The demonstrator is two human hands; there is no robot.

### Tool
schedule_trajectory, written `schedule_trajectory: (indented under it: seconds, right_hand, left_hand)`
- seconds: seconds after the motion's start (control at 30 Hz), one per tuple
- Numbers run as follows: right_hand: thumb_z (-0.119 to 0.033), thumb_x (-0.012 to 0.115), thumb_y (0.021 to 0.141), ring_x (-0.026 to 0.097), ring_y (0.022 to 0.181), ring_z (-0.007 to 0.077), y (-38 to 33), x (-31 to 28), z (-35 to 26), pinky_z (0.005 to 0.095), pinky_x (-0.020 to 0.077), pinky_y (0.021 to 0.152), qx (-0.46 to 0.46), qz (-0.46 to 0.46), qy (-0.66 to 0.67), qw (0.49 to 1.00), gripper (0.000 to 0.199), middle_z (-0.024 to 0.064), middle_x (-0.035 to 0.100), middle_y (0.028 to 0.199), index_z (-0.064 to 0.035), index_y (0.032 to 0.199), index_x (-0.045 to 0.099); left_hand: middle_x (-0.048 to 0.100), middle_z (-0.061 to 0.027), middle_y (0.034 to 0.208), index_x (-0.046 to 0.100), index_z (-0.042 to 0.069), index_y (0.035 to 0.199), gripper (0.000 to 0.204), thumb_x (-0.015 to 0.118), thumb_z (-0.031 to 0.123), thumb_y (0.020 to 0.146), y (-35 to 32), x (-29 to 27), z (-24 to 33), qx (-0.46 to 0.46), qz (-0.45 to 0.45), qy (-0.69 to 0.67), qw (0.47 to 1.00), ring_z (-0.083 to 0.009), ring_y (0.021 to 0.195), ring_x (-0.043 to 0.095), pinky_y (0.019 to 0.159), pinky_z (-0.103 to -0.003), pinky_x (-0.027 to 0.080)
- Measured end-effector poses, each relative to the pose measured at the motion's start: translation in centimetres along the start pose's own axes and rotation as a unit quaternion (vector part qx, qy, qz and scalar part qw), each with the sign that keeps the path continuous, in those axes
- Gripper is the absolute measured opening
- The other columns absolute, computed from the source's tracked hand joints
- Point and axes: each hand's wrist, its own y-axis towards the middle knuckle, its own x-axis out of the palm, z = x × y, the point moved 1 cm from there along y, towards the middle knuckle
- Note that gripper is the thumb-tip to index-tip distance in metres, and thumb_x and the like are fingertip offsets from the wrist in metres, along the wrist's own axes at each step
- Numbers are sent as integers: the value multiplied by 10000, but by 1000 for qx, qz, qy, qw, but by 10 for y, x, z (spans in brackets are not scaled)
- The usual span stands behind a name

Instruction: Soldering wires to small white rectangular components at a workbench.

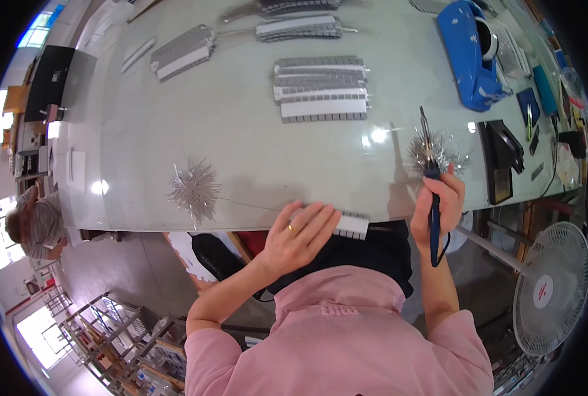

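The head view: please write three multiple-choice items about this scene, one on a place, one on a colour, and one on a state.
1. Where does the left hand rest?
A. on the white strip at the near edge of the table
B. on the blue tape dispenser
C. on the fan

2. What colour is the handle of the soldering iron?
A. red
B. blue
C. yellow

3. How is the right hand?
A. lying flat and open on the table
B. hanging away from everything
C. closed around the iron, tip pointing away from the person

Answers:
1 A: the fingers lie on the strip at the table edge.
2 B: the grip in the fist is dark blue.
3 C: the fingers wrap the handle, and the tip reaches a spiky silver wire bundle.
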Motion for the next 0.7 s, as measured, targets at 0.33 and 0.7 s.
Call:
schedule_trajectory:
  seconds: [0.33, 0.7]
  right_hand:
    - [4, 593, 834, 558, 920, 317, -1, -18, 18, 524, 391, 1055, 50, 53, -29, 997, 145, 171, 550, 972, 2, 979, 592]
    - [25, 570, 847, 572, 921, 319, -1, -11, 12, 521, 384, 1067, 41, 34, -49, 997, 126, 170, 548, 949, -6, 968, 585]
  left_hand:
    - [667, -80, 1048, 681, 52, 1036, 224, 604, 65, 825, 103, -41, -85, -32, 4, -84, 996, -268, 955, 631, 908, -431, 463]
    - [637, -34, 1027, 677, 99, 1078, 223, 633, 150, 865, 210, 30, -229, -8, 14, 101, 995, -230, 979, 591, 833, -381, 488]
